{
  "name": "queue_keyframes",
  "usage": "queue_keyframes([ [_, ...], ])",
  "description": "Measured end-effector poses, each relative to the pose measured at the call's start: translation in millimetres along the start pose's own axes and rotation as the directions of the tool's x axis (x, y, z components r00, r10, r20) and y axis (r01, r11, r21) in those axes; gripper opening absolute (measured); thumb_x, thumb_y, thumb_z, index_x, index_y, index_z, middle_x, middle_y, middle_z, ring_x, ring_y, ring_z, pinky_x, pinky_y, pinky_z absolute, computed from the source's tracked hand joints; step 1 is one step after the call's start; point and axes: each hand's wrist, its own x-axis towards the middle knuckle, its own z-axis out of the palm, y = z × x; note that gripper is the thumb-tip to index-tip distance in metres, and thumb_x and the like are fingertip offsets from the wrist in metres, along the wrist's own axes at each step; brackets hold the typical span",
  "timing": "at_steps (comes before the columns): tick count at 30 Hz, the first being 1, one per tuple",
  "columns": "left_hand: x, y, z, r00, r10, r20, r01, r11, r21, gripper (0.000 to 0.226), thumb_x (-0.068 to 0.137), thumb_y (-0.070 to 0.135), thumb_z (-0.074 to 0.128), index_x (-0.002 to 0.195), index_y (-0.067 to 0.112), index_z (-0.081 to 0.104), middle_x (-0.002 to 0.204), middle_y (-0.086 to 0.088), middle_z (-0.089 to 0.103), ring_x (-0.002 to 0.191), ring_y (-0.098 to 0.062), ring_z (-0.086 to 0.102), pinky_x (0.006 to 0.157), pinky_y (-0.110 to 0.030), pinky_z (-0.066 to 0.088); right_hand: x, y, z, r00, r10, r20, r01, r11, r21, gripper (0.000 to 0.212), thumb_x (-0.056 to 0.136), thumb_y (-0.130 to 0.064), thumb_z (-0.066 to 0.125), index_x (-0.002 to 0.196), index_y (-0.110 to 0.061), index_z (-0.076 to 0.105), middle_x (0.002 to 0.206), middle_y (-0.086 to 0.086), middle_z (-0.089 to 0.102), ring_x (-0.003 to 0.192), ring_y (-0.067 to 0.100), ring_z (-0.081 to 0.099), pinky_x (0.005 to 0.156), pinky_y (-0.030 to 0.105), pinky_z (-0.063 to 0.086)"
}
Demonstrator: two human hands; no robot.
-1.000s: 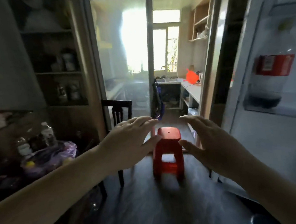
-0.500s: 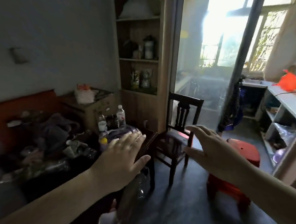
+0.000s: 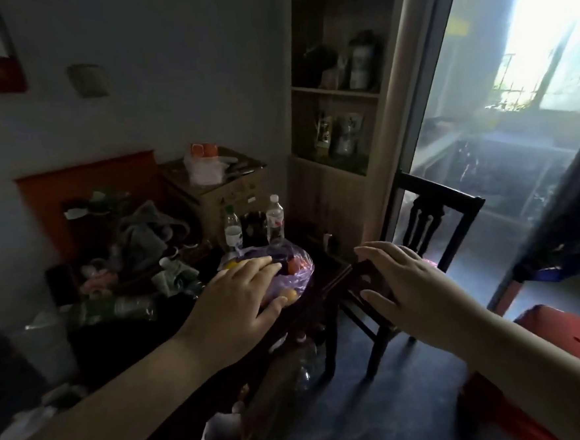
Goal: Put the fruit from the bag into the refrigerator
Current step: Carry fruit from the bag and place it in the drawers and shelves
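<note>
Purple bag [image 3: 297, 276] of fruit [image 3: 288, 294] sat on the table [image 3: 325, 282]; left hand [image 3: 239, 302] over it, right hand [image 3: 413, 286] beside it, both held fingers straight, grasping nothing.

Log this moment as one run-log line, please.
phase: pre-grasp | left hand: open, above fruit bag on dark table | right hand: open, empty, near chair | fruit: in bag

Dim, soft-focus room; blown-out glare from the glass door [image 3: 500, 109], edges bowed
</note>
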Motion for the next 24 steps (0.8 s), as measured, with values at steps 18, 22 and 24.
queue_keyframes([
  [18, 62, -54, 101, 0.925, -0.365, 0.107, 0.355, 0.929, 0.105, 0.063, 0.09, 0.054, 0.03, 0.137, 0.015, 0.046, 0.138, -0.003, 0.05, 0.127, -0.019, 0.047, 0.101, -0.033, 0.037, 162, 80, 141, 0.928, -0.304, 0.214, 0.266, 0.946, 0.187, 0.06, 0.09, -0.039, 0.053, 0.143, -0.02, 0.034, 0.146, -0.004, 0.038, 0.136, 0.014, 0.033, 0.107, 0.027, 0.034],
  [22, 92, -99, 136, 0.918, -0.376, 0.129, 0.371, 0.927, 0.061, 0.066, 0.089, 0.055, 0.029, 0.138, 0.014, 0.046, 0.139, -0.004, 0.05, 0.126, -0.021, 0.048, 0.101, -0.036, 0.039, 213, 81, 182, 0.908, -0.319, 0.27, 0.266, 0.939, 0.216, 0.058, 0.092, -0.037, 0.051, 0.144, -0.019, 0.032, 0.145, -0.004, 0.037, 0.134, 0.015, 0.033, 0.107, 0.029, 0.034],
  [24, 111, -124, 157, 0.918, -0.367, 0.149, 0.368, 0.929, 0.022, 0.069, 0.088, 0.057, 0.026, 0.14, 0.014, 0.042, 0.142, -0.004, 0.046, 0.129, -0.021, 0.045, 0.103, -0.036, 0.038, 241, 81, 204, 0.893, -0.328, 0.307, 0.278, 0.94, 0.197, 0.056, 0.094, -0.034, 0.048, 0.145, -0.018, 0.03, 0.146, -0.002, 0.036, 0.135, 0.018, 0.033, 0.108, 0.03, 0.031],
])
